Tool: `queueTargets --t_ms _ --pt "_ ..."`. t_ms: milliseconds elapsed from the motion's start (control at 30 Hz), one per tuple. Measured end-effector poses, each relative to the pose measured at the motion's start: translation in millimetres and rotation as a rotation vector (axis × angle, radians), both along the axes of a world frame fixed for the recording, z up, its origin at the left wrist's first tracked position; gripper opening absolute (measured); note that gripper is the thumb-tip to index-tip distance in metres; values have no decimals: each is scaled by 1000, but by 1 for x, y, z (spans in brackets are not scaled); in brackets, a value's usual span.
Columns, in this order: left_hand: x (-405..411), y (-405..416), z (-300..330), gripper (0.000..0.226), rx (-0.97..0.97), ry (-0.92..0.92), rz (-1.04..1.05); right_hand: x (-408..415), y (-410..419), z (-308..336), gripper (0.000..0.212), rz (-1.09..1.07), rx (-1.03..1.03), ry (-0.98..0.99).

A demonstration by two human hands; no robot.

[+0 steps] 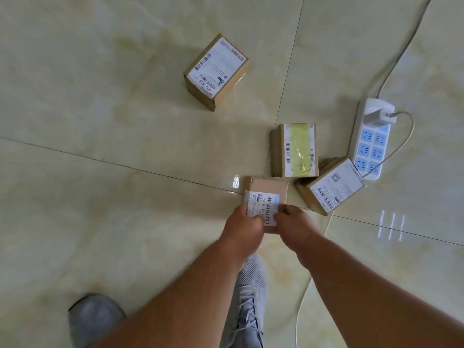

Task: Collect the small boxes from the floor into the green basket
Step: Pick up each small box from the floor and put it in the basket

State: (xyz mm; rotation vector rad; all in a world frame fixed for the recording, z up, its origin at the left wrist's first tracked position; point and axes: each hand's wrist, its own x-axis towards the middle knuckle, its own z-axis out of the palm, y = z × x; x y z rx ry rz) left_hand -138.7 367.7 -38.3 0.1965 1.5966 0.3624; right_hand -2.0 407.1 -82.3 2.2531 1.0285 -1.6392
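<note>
Both our left hand (242, 226) and right hand (292, 222) clasp nearest box (266, 197); three boxes remain on floor (100, 121), basket unseen.

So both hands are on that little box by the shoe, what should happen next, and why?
Probably lift the nearest box straight up: the left hand and right hand already grip its near end. Three other boxes lie on the floor, and no basket is in view.
</note>
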Motion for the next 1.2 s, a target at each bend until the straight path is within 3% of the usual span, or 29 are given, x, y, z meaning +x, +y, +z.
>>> queueTargets --t_ms 333,700,1200 --pt "-103 -69 115 39 32 0 230 -123 -28 150 26 396 25 67" --pt "-272 -191 216 47 86 181 636 -341 -100 264 34 987 92 205" --pt "-460 -385 291 40 197 285 1055 -586 -271 362 35 1302 101 311"
